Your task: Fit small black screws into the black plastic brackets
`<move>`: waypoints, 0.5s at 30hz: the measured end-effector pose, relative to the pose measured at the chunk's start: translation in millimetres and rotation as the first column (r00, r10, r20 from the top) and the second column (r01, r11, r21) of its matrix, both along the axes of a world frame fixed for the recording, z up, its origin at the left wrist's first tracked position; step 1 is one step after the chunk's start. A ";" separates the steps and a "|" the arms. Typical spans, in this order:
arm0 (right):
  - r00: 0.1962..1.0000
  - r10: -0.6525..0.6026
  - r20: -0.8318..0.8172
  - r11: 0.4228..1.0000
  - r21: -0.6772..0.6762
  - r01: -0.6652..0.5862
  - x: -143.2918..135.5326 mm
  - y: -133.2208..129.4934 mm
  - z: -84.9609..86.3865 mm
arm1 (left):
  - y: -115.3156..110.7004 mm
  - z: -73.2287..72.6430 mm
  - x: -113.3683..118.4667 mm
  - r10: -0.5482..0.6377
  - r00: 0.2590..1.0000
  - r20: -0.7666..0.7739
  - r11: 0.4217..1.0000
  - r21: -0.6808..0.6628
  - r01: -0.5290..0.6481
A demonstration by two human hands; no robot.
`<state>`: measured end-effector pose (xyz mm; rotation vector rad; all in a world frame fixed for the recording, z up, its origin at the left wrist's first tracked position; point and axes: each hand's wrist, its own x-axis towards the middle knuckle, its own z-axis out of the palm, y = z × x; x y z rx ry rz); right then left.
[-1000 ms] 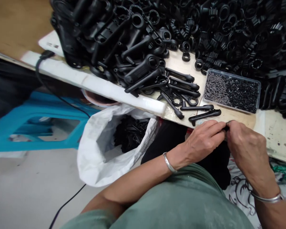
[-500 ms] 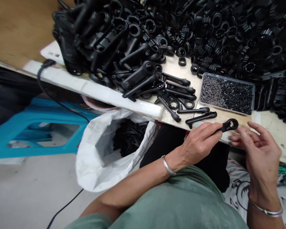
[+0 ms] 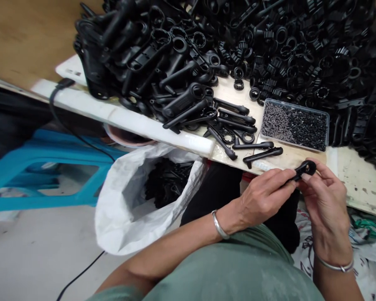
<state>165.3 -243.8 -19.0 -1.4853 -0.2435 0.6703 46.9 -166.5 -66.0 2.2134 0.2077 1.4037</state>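
Scanning from 9 o'clock, the white sack (image 3: 128,200) of black parts hangs under the bench edge (image 3: 163,129), loose levers (image 3: 238,125) lie near 12 o'clock, and the clear tray of small fasteners (image 3: 296,124) sits toward 1 o'clock. The left hand (image 3: 263,196) is pinched shut on the shank of the small black lever (image 3: 302,170), just off the bench lip, while the right hand (image 3: 327,200) has fingertips closed around its ring end. In my judgement the left should keep the shank steady and level while the right works squarely at the ring, avoiding any twist

green top (image 3: 238,271), silver bangles (image 3: 218,224) — both wrists
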 end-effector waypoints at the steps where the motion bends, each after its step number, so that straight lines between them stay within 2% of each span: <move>1: 1.000 -0.003 -0.014 1.000 0.000 0.003 -0.6 0.7 0.2 | -0.8 -0.2 -0.2 0.000 1.000 0.001 1.000 -0.001 0.000; 3: 1.000 0.013 -0.021 1.000 0.003 -0.013 -0.4 0.8 0.1 | -0.8 1.0 -1.6 -0.006 1.000 -0.005 1.000 0.004 0.006; 5: 0.997 0.080 -0.018 0.997 -0.012 -0.080 3.3 -1.7 0.5 | 2.0 5.0 -4.8 -0.028 0.999 -0.034 0.999 0.038 0.029; 8: 0.986 0.150 0.072 0.985 -0.093 -0.143 19.0 -12.4 2.7 | 12.1 14.5 -12.9 -0.022 0.993 -0.112 0.987 0.157 0.040; 9: 0.981 0.139 0.136 0.985 -0.126 -0.122 27.4 -17.9 3.8 | 16.6 17.5 -16.0 0.020 0.991 -0.133 0.979 0.203 0.007; 11: 0.956 0.084 0.283 0.984 -0.173 -0.036 48.6 -31.0 5.7 | 26.2 21.9 -21.0 0.167 0.977 -0.131 0.959 0.251 -0.130; 13: 0.922 0.033 0.386 0.981 -0.191 0.044 74.9 -44.4 7.2 | 35.0 23.2 -23.5 0.314 0.934 -0.169 0.916 0.312 -0.252; 15: 0.875 -0.056 0.481 0.973 -0.169 0.155 104.8 -54.5 9.4 | 41.6 21.8 -23.2 0.422 0.877 -0.231 0.870 0.374 -0.321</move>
